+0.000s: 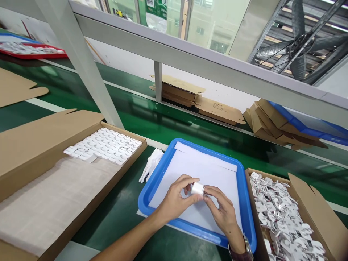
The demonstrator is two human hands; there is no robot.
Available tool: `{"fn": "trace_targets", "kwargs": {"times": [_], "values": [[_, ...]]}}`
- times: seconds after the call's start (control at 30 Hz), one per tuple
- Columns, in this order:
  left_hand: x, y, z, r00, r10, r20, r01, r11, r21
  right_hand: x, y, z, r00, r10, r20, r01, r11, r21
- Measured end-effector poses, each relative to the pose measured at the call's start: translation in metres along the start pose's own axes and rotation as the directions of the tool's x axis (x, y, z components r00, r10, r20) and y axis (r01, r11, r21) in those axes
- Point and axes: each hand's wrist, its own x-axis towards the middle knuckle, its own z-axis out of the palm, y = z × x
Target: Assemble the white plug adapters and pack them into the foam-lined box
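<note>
Over a blue tray (246, 203) lined with white sheet, my left hand (179, 195) pinches a small white piece (197, 189) between thumb and fingers. From the other side, my right hand (221, 208) has its thumb and fingertips closed on the same piece. A cardboard box (67, 203) on the left holds rows of flat white pieces (106, 145) at its far end, on a pale liner. The box (247, 177) to the right of the tray is filled with loose white parts (282, 214) in a jumbled heap.
A white glove (152, 163) lies between the left box and the tray. Beyond stand a slanted grey post (84, 69) and a long rail (190, 43). Folded cardboard (217, 110) sits behind, a red tray (54, 56) at far left, a blue bin (307, 125) at far right.
</note>
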Motion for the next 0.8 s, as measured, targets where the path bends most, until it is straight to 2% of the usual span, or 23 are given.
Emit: {"fn": "trace_targets", "kwargs": {"times": [0.13,0.2,0.37,0.47,0.57,0.63,0.7,0.8], "values": [[0.004,-0.001,-0.003,0.988,-0.025,0.153,0.035,0.998,-0.060,0.000,-0.001,-0.002,1.000,-0.008,-0.002,0.008,1.000,0.000],[0.004,-0.001,-0.003,0.981,-0.017,0.193,0.032,0.996,-0.079,0.000,-0.001,-0.003,1.000,-0.014,0.002,0.014,1.000,-0.005],[0.004,-0.003,0.000,0.983,-0.056,0.175,0.071,0.994,-0.084,0.000,-0.005,-0.005,0.998,-0.052,0.042,0.054,0.998,-0.043],[0.004,-0.006,0.002,0.978,-0.084,0.189,0.112,0.984,-0.141,0.000,-0.010,-0.005,0.996,-0.040,0.084,0.047,0.995,-0.091],[0.004,-0.006,0.004,0.981,-0.122,0.153,0.152,0.967,-0.206,0.001,-0.014,-0.006,0.992,-0.029,0.123,0.038,0.996,-0.076],[0.003,-0.005,0.005,0.981,-0.148,0.121,0.172,0.961,-0.215,0.002,-0.014,-0.007,0.990,0.026,0.138,-0.026,1.000,0.004],[0.002,-0.003,0.005,0.982,-0.151,0.110,0.171,0.964,-0.204,0.002,-0.013,-0.007,0.978,0.155,0.138,-0.173,0.976,0.131],[0.000,-0.002,0.004,0.984,-0.114,0.134,0.138,0.973,-0.187,0.003,-0.009,-0.008,0.923,0.347,0.167,-0.384,0.866,0.322]]}}
